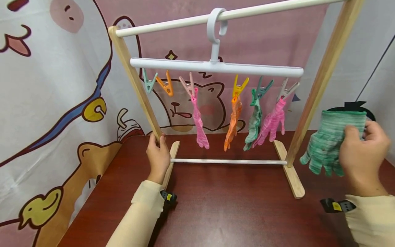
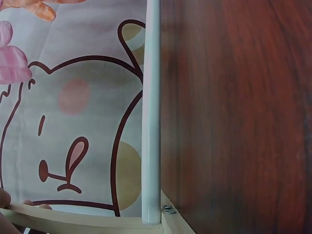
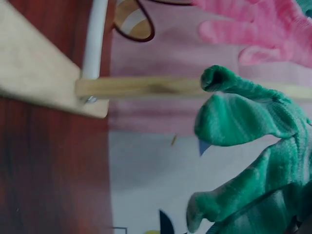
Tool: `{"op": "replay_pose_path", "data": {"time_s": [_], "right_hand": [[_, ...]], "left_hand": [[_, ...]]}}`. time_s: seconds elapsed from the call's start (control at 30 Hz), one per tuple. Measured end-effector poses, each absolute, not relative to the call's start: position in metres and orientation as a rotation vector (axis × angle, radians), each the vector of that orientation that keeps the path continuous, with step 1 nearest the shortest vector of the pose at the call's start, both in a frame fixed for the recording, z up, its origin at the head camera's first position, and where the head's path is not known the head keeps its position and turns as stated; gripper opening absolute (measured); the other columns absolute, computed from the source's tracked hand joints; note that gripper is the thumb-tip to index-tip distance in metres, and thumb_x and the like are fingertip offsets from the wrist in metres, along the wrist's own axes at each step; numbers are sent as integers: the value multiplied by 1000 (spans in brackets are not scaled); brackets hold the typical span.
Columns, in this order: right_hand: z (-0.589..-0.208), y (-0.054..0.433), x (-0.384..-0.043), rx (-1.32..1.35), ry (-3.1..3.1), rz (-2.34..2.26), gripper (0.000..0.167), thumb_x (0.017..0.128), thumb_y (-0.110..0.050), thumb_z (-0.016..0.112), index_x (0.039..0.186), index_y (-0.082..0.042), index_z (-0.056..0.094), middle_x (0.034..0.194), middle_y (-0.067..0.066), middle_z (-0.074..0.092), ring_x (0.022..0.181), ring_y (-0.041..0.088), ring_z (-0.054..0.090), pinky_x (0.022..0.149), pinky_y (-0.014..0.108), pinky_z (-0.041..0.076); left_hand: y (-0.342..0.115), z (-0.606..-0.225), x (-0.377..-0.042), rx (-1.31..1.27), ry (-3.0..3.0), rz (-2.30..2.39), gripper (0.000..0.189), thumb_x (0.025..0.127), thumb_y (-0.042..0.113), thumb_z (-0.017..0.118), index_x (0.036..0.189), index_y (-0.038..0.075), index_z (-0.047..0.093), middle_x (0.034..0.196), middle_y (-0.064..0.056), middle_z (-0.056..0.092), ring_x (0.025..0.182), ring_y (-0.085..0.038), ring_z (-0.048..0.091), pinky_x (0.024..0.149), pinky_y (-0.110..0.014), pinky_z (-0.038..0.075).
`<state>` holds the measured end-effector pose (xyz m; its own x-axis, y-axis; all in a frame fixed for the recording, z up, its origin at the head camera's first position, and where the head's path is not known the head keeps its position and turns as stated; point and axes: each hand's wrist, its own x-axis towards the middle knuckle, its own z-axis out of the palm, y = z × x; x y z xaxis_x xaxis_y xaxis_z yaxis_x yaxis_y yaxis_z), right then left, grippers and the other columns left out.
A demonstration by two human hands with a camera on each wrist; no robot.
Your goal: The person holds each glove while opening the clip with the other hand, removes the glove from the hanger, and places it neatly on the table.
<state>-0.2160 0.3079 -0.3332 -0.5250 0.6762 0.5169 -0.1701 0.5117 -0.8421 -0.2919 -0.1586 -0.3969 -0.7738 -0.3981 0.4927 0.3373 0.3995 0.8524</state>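
Note:
My right hand (image 1: 364,157) holds a green-and-white knitted glove (image 1: 328,140) near its cuff, to the right of the wooden drying rack. The glove's fingers dangle downward; in the right wrist view the glove (image 3: 243,122) covers part of the right post. Low on the rack's left post (image 1: 134,79), my left hand (image 1: 158,157) grips the wood. A white hanger (image 1: 179,65) hooks over the top rail. From it hang a pink glove (image 1: 199,123), an orange glove (image 1: 233,123), a green glove (image 1: 254,123) and another pink glove (image 1: 273,120), each in a clothespin.
At the hanger's left end, a mint clothespin (image 1: 149,82) and an orange clothespin (image 1: 166,85) carry nothing. The rack's feet (image 1: 290,175) stand on a dark red table (image 1: 228,206), joined by a white lower rod (image 1: 228,161). A cartoon-printed cloth (image 1: 55,85) hangs behind.

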Motion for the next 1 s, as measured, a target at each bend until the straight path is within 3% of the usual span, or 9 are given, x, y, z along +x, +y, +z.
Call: {"op": "replay_pose_path", "data": {"time_s": [0.17,0.27,0.3,0.37,0.47,0.57,0.73,1.0], "right_hand": [[-343,320,-223,-535,-1955,1154,24,97,-22,49,81,-41,50,68,-26,48,58,-4,43,48,12,32],[-348,328,-228,-604,-2081,1151,17,96,-27,48,83,-35,54,67,-25,47,60,-2,44,46,16,35],[-350,331,-229,-618,-2152,1144,14,96,-28,47,87,-30,58,72,-21,51,63,2,44,46,19,36],[-354,337,-232,-621,-2288,1117,23,97,-31,46,102,-17,64,85,-7,59,69,9,47,47,23,39],[-362,344,-235,-557,-2487,1069,46,100,-34,42,126,0,57,108,19,59,80,24,49,50,30,40],[-369,348,-237,-473,-2608,1044,53,103,-35,38,134,7,50,116,33,55,81,33,53,51,33,42],[-379,351,-240,-382,-2699,1049,54,105,-33,38,136,11,46,114,36,54,77,31,58,53,32,43],[-385,353,-242,-377,-2736,1049,56,105,-33,36,139,12,41,121,38,50,92,45,55,55,34,42]], "left_hand": [[-158,-395,-291,66,-1985,-1423,20,104,11,51,119,4,63,113,-19,71,107,-29,68,91,-44,53],[-158,-394,-291,67,-1987,-1422,20,104,12,51,118,5,63,112,-19,71,106,-29,68,90,-43,52],[-158,-394,-291,68,-1988,-1423,20,104,12,51,118,5,63,112,-19,71,106,-29,68,89,-43,52],[-157,-394,-292,70,-1989,-1428,20,104,13,51,118,5,64,113,-20,70,106,-29,67,89,-42,52],[-156,-394,-292,70,-1989,-1429,20,105,13,50,119,5,63,115,-22,70,107,-30,67,90,-43,52],[-156,-395,-292,63,-1989,-1418,21,105,13,50,119,5,63,114,-20,70,107,-30,68,91,-43,53],[-157,-396,-294,67,-1983,-1404,19,104,12,52,117,6,64,110,-17,72,104,-28,69,88,-42,53],[-157,-395,-294,71,-1979,-1406,19,103,11,52,118,5,64,110,-17,72,103,-28,69,88,-42,53]]}}
